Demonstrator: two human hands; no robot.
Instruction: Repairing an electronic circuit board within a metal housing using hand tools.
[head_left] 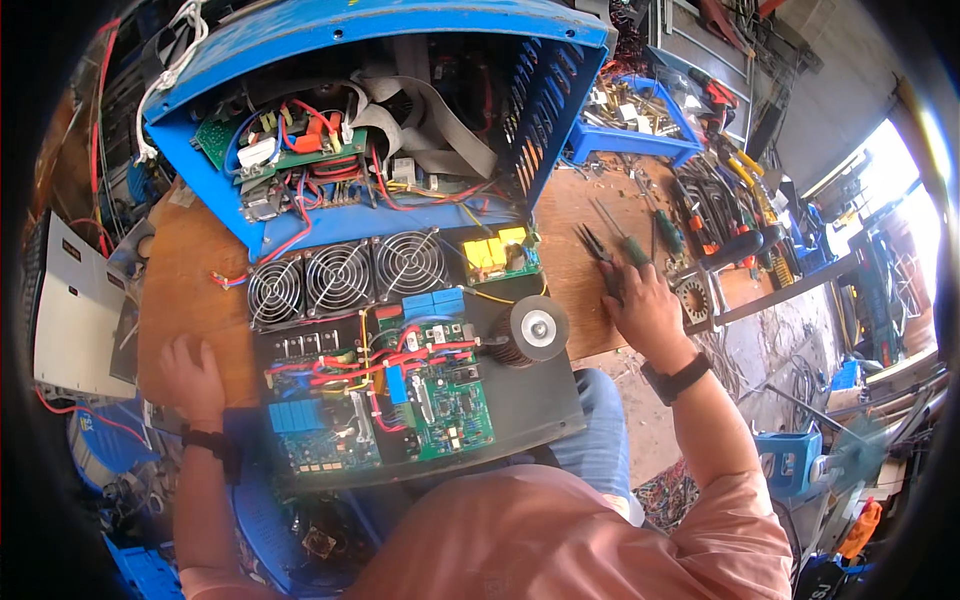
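Note:
My left hand [185,378] lies flat with its fingers apart on the left front part of the wooden table [185,290]; it holds nothing. On the table's right side, my right hand [650,312] has its fingers on the dark handles of a pair of pliers [593,243], whose jaws point away from me. Between my hands sits a dark panel [535,425] bearing a green circuit board [455,425], a bluish circuit board [335,450], red wires, a round coil [538,330] and three fans with wire grilles [340,277]. A small board with yellow blocks [497,252] is beside the fans.
Behind the panel stands an open blue metal cabinet [380,235] with boards, wires and grey ribbon cable [440,125]. Screwdrivers [632,248] and many hand tools lie at the right. A blue bin [630,142] of small parts is at the back right; a white box [85,300] is left.

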